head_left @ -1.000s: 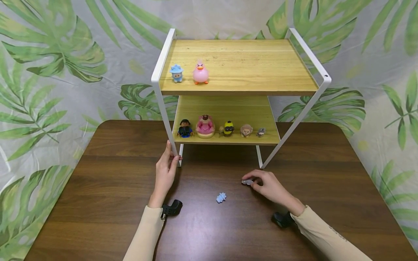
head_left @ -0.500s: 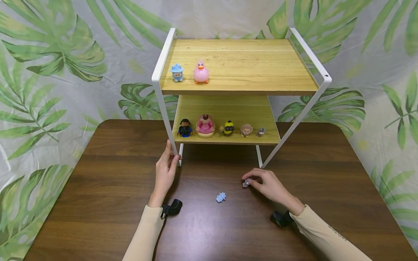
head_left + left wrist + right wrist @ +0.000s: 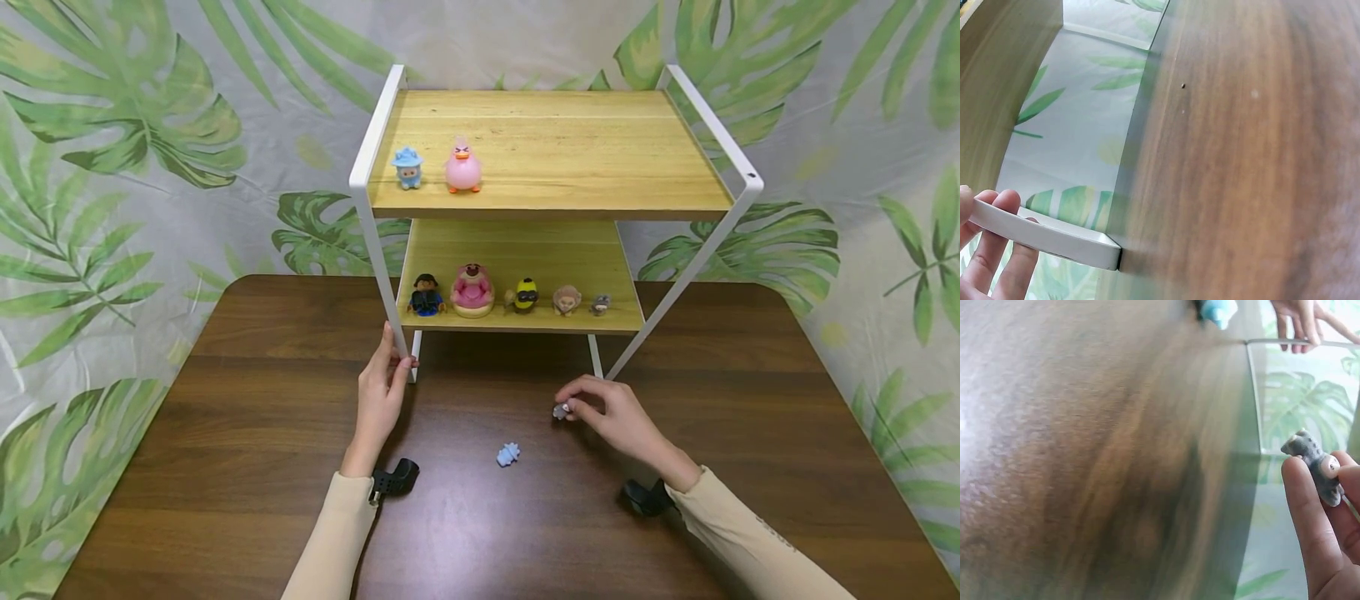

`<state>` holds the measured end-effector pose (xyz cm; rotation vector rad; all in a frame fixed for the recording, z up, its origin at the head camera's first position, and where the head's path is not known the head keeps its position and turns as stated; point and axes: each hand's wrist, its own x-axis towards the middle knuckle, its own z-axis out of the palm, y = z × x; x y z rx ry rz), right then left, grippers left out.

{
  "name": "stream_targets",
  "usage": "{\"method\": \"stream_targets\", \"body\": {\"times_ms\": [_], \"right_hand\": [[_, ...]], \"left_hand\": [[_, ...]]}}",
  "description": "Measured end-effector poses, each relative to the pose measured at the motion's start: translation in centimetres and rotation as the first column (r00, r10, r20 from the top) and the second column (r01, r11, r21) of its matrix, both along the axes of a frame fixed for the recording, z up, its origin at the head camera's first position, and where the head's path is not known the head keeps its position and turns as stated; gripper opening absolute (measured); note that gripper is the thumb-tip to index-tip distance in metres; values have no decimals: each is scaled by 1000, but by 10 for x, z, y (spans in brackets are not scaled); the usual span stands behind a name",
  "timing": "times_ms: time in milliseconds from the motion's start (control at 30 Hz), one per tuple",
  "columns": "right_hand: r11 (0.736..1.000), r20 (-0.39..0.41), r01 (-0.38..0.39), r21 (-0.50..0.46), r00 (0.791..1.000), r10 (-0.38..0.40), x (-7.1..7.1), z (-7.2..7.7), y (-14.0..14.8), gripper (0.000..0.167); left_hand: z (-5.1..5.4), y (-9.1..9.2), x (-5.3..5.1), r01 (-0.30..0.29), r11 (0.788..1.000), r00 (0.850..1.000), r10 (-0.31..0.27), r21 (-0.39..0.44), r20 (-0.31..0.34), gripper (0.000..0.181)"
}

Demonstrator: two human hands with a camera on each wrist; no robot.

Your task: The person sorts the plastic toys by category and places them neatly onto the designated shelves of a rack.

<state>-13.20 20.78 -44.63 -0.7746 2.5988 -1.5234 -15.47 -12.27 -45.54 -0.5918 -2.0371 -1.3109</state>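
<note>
My right hand (image 3: 618,421) pinches a small grey figurine (image 3: 561,412) between thumb and fingers, just over the table. In the right wrist view the figurine (image 3: 1311,461) looks like a little grey animal with a pale round patch, held above the tabletop. My left hand (image 3: 381,396) holds the lower front left leg of a two-tier shelf (image 3: 551,150); the left wrist view has its fingers around the white metal leg (image 3: 1047,240). A small light-blue figurine (image 3: 507,454) lies on the table between the hands.
On the upper shelf stand a blue-hatted figurine (image 3: 408,169) and a pink duck (image 3: 463,169). Along the lower shelf's front edge are a dark-haired toy figure (image 3: 426,296), a pink bear (image 3: 472,292), a yellow figure (image 3: 525,296), a brown figurine (image 3: 566,300) and a small grey one (image 3: 601,304).
My right hand has turned the grey figurine between its fingers and raised it slightly toward the shelf. The left hand stays on the shelf leg.
</note>
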Motion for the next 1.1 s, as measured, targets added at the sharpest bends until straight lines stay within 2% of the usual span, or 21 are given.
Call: {"method": "stream_targets", "body": {"times_ms": [267, 467, 733, 1100], "right_hand": [[999, 44, 16, -38, 999, -14, -1, 9, -2, 17], [1000, -17, -2, -23, 1000, 1, -2, 17, -4, 21], [1000, -53, 15, -12, 998, -15, 0, 33, -6, 18], [997, -106, -13, -73, 994, 5, 1, 47, -5, 26]], "left_hand": [[1, 0, 0, 12, 1000, 1000, -12, 12, -3, 92], [0, 0, 0, 14, 1000, 1000, -14, 10, -2, 90], [-1, 0, 0, 8, 1000, 1000, -8, 5, 4, 91], [-1, 1, 0, 8, 1000, 1000, -8, 8, 14, 94]]}}
